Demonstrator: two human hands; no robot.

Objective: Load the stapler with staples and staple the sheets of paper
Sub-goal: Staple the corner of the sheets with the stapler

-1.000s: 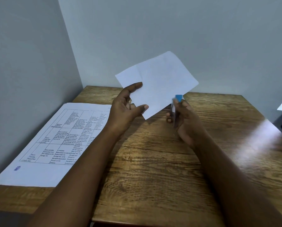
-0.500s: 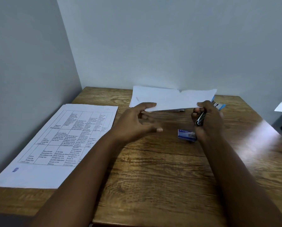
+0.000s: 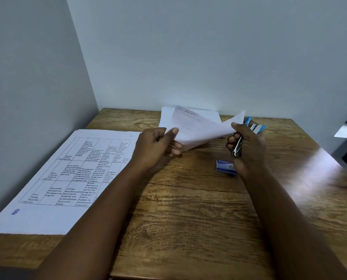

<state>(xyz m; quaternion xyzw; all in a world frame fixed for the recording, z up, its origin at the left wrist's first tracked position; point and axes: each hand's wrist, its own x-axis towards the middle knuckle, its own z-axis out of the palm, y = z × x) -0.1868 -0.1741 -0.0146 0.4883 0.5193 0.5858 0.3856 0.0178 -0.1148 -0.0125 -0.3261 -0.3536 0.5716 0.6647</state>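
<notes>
since half a second ago the left hand [image 3: 158,144] has closed in and now pinches the sheets of paper [image 3: 197,128] at desk [image 3: 188,209] twelve o'clock. right hand [image 3: 247,146] grips the stapler [image 3: 249,128], staple box [image 3: 226,167] at its six. square the corner before stapling.

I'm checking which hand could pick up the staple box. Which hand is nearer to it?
Right. The right hand, gripping the stapler, is directly beside the staple box; the left hand holds the lifted sheet, well to the box's left.
</notes>
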